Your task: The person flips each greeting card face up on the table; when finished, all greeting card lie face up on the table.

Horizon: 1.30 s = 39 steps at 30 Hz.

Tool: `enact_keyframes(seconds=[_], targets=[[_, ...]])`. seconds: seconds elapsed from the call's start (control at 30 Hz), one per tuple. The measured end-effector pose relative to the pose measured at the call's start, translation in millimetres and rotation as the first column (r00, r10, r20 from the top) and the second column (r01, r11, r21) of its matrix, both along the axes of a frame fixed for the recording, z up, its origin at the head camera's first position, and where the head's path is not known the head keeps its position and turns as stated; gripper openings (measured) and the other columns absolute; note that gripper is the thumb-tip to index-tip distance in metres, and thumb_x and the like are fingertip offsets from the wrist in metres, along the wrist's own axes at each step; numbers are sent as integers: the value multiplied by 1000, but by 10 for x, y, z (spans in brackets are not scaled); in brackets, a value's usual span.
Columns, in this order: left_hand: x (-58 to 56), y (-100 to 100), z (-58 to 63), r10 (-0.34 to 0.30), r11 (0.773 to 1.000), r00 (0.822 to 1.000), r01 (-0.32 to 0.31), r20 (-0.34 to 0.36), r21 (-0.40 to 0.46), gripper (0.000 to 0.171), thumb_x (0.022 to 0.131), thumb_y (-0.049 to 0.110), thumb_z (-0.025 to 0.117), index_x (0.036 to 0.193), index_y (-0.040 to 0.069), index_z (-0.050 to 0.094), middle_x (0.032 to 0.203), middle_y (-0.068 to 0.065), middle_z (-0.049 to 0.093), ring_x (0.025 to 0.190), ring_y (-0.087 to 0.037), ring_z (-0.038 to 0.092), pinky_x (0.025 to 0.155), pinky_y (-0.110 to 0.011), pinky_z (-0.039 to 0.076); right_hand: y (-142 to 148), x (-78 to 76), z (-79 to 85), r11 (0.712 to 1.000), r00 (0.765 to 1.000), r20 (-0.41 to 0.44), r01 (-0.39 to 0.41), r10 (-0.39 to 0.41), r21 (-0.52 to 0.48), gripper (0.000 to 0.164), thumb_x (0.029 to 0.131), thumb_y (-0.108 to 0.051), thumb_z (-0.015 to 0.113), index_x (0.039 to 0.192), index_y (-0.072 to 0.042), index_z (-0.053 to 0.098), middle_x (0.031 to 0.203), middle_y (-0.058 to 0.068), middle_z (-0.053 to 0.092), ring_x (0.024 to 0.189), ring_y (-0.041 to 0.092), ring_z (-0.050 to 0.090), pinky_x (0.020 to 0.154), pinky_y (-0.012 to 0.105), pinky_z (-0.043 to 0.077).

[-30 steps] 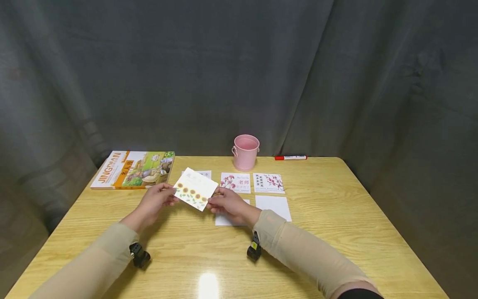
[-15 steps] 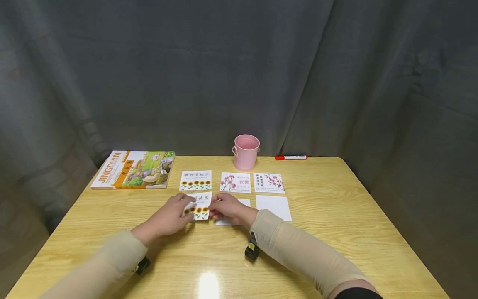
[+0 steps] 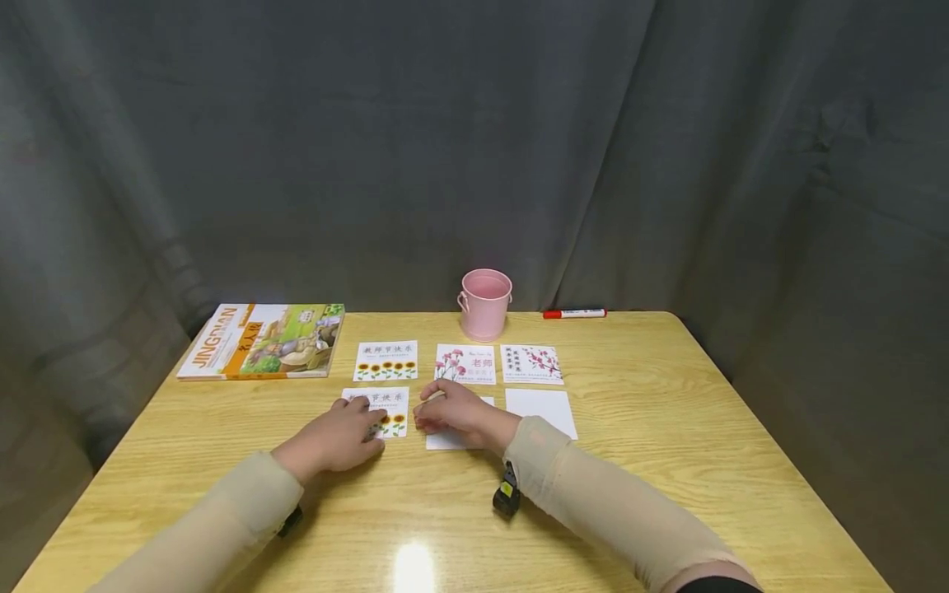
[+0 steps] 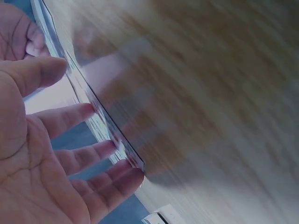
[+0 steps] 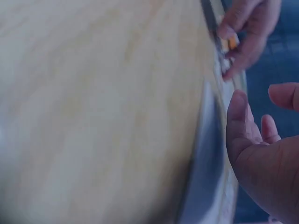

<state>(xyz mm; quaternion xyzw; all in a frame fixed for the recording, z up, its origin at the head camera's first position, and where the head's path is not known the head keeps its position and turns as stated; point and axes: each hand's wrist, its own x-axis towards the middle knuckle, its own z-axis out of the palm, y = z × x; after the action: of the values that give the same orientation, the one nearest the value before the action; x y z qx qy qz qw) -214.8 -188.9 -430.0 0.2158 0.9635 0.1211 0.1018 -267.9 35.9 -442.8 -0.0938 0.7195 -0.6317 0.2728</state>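
In the head view, the near sunflower card [image 3: 396, 408] lies on the wooden table [image 3: 667, 469], white, with a line of dark Chinese characters, smaller print below and yellow-orange sunflowers on green stems; 2 blooms show clearly. The left hand [image 3: 341, 434] rests over its 7 o'clock corner, fingers spread apart. Outward from this card, the far sunflower card [image 3: 385, 361] bears the same design at 12 o'clock, a carnation card [image 3: 465, 364] lies at 2, a pink bucket [image 3: 485, 311] stands between 1 and 2, and a book [image 3: 261, 342] lies at 10. At 3 o'clock the right hand [image 3: 460, 412] is over a blank card [image 3: 448, 442], fingers loosely bent.

In the left wrist view, the near sunflower card is a thin strip slanting from 11 o'clock towards 6; left fingertips touch it, thumb and fingers apart.

In the right wrist view, the right hand, at 4 o'clock, has thumb and fingers apart, holding nothing; orange print shows by the left hand, at 2.
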Motion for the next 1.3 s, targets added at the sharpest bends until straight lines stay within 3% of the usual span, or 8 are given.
enact_keyframes(seconds=[0.17, 0.4, 0.6, 0.73, 0.9, 0.97, 1.17, 1.3], targets=[[19, 3, -2, 12, 1000, 1000, -12, 1, 11, 46, 99, 25, 66, 138, 1, 61, 140, -31, 49, 127, -55, 45, 101, -66, 44, 260, -59, 94, 999, 999, -44, 29, -28, 38, 29, 97, 0, 64, 121, 9, 51, 109, 23, 71, 91, 20, 71, 85, 36, 59], [-3, 173, 74, -17, 996, 997, 24, -76, 82, 53, 101, 25, 62, 145, -2, 52, 152, -34, 38, 138, -55, 38, 106, -68, 39, 689, -92, 137, 978, 984, -84, 170, -160, 124, 21, 99, -6, 62, 115, 5, 56, 114, 23, 69, 105, 29, 71, 89, 40, 58], [-94, 593, 105, -211, 962, 972, 225, -108, 151, 59, 100, 31, 63, 147, -3, 51, 153, -29, 41, 142, -47, 38, 114, -58, 36, 860, -68, 127, 966, 988, -86, 141, -125, 217, 32, 99, -6, 61, 125, 11, 55, 110, 20, 68, 102, 29, 70, 91, 39, 57], [-116, 805, 8, -314, 945, 948, 317, -41, 78, 62, 100, 38, 64, 151, 5, 50, 159, -22, 40, 147, -41, 35, 116, -53, 35, 885, -34, 136, 955, 990, -93, 125, -103, 267, 34, 97, -6, 62, 127, 10, 57, 105, 17, 68, 96, 26, 70, 88, 38, 58], [-108, 911, -70, -312, 944, 945, 320, 99, -81, 69, 101, 50, 61, 159, 17, 42, 168, -13, 27, 153, -38, 22, 118, -51, 33, 887, 15, 148, 930, 987, -141, 126, -81, 345, 33, 96, -6, 62, 126, 7, 61, 93, 13, 69, 82, 18, 68, 76, 31, 57], [-109, 935, -68, -304, 943, 946, 315, 111, -103, 70, 101, 51, 60, 160, 18, 41, 168, -13, 25, 154, -37, 21, 118, -51, 33, 891, 30, 153, 925, 985, -158, 128, -75, 359, 32, 95, -6, 63, 125, 7, 62, 90, 12, 68, 78, 17, 67, 72, 28, 55], [-105, 954, -13, -302, 951, 946, 307, 121, -33, 67, 101, 46, 61, 157, 14, 45, 167, -17, 28, 153, -40, 23, 118, -54, 33, 898, 44, 169, 923, 983, -159, 144, -92, 356, 31, 96, -7, 63, 123, 6, 63, 99, 13, 68, 85, 20, 67, 73, 31, 57], [-113, 929, -19, -276, 961, 954, 271, 117, 58, 62, 102, 41, 61, 155, 10, 48, 164, -21, 32, 151, -42, 27, 119, -55, 30, 907, 46, 162, 957, 985, -86, 166, -149, 239, 35, 99, -7, 61, 130, 8, 57, 110, 20, 69, 97, 25, 70, 83, 36, 59]])
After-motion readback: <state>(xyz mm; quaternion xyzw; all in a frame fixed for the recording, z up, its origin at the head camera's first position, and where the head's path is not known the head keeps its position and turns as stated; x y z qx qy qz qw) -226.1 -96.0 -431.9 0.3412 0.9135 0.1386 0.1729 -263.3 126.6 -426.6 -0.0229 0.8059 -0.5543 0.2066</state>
